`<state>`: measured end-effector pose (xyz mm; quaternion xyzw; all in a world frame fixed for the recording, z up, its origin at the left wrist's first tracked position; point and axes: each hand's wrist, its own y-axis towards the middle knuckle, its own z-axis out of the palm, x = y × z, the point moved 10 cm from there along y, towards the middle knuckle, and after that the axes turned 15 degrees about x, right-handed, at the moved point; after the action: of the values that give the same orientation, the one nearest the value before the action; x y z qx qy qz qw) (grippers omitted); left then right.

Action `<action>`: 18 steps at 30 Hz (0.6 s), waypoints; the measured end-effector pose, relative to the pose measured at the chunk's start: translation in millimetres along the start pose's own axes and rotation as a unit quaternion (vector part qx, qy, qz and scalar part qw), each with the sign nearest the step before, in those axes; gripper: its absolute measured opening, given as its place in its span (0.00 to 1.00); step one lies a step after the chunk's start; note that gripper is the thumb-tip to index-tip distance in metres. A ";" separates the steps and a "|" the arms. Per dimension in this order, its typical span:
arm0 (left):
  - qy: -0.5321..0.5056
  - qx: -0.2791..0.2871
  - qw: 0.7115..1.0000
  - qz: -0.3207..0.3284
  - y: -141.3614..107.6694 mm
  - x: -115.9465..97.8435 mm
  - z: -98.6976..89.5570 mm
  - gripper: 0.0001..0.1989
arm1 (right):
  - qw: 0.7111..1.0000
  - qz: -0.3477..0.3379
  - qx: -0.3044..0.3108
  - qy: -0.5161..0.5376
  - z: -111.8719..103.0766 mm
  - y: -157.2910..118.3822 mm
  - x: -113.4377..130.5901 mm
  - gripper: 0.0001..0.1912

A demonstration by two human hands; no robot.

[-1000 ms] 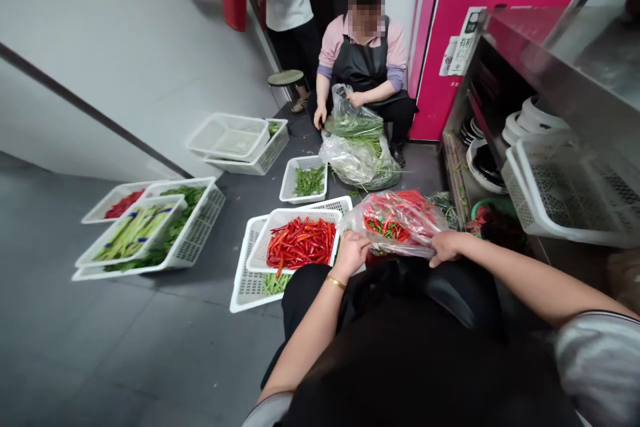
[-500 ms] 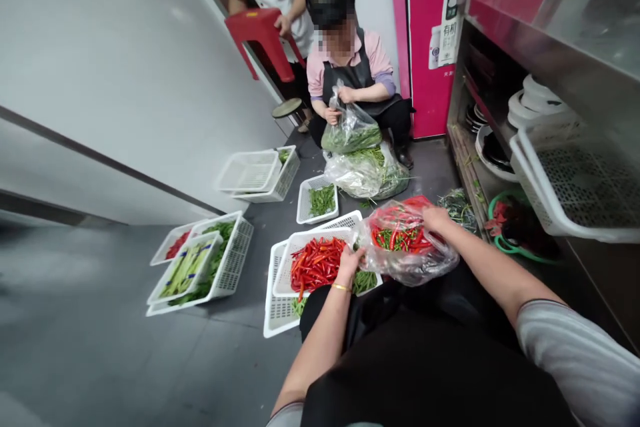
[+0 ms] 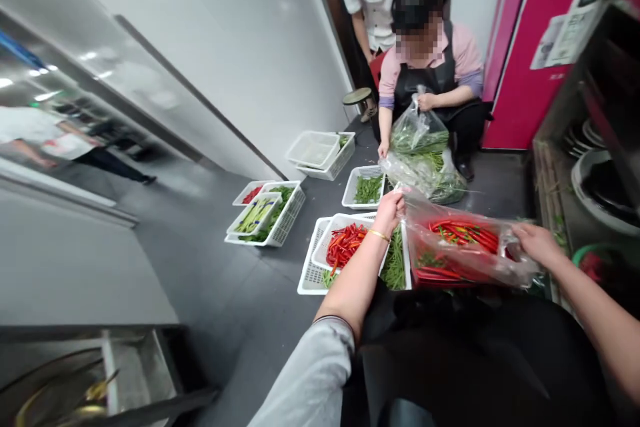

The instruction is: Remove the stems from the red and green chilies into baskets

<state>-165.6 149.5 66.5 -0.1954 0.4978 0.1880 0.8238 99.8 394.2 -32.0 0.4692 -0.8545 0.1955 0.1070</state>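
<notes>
A clear plastic bag (image 3: 517, 273) is stretched between my two hands. My left hand (image 3: 391, 205) is closed on its upper left corner, and my right hand (image 3: 536, 243) grips the other end. Under and through the film show red chillies (image 3: 467, 235) with some green stems, over a red container partly covered by the bag. Whether any chillies are still inside the bag, I cannot tell. Left of it, a white basket (image 3: 320, 250) holds more red chillies (image 3: 344, 243), partly behind my forearm. Long green beans (image 3: 395, 263) lie between that basket and the bag.
Opposite me, a crouching co-worker (image 3: 430, 73) handles bags of greens (image 3: 425, 147). Another person (image 3: 375, 7) stands behind. White baskets of vegetables (image 3: 287, 213) and a small basket of leaves (image 3: 350, 190) sit on the floor. Shelves with plates (image 3: 605, 180) stand right, beside a green basket (image 3: 583, 257).
My hands have moved apart, pulling the bag wide, and the red container shows more. My view has turned left. The co-worker's one hand has dropped lower, and the red stool behind is mostly hidden.
</notes>
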 end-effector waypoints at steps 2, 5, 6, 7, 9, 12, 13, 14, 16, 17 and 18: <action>0.015 0.003 1.000 -0.004 -4.7 1.6 -6.2 0.11 | 0.997 0.034 -0.010 0.075 -2.6 2.5 -13.0 0.29; 0.068 0.016 0.997 -0.037 -23.5 21.6 -24.0 0.11 | 0.989 0.088 0.076 0.086 2.4 -3.6 -9.6 0.25; 0.101 0.012 0.993 -0.055 -32.6 30.1 -32.3 0.11 | 0.988 0.105 0.098 0.055 0.0 -9.8 -1.1 0.22; 0.147 0.001 0.986 -0.076 -42.5 37.7 -41.2 0.10 | 0.988 0.119 0.101 0.017 -6.4 -17.2 11.4 0.21; 0.283 -0.037 0.953 -0.106 -62.3 43.4 -55.1 0.09 | 0.995 0.086 0.012 -0.058 -34.3 -32.3 59.6 0.31; 0.520 -0.105 0.847 -0.041 -87.8 18.3 -39.0 0.22 | 0.992 -0.086 -0.045 -0.086 -38.3 -49.0 160.9 0.24; 0.580 -0.111 0.807 0.008 -95.7 8.5 -19.4 0.27 | 0.986 -0.134 0.011 -0.096 -19.2 -49.2 187.2 0.22; 0.625 -0.093 0.773 0.057 -102.8 3.9 5.9 0.29 | 0.978 -0.150 0.089 -0.111 6.1 -47.9 201.8 0.20; 0.683 0.023 0.718 0.135 -113.8 16.4 63.9 0.28 | 0.951 -0.107 0.255 -0.142 59.1 -47.4 193.8 0.16; 0.698 0.101 0.691 0.158 -118.9 31.8 89.9 0.27 | 0.936 -0.070 0.310 -0.151 77.4 -49.3 176.3 0.14; 0.709 0.172 0.664 0.166 -123.3 50.3 109.0 0.26 | 0.927 -0.036 0.338 -0.156 87.7 -51.4 154.3 0.14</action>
<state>-0.2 105.6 84.8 -0.0384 0.9790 0.0372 0.1966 60.4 214.0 -42.5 0.5327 -0.7260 0.3932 -0.1858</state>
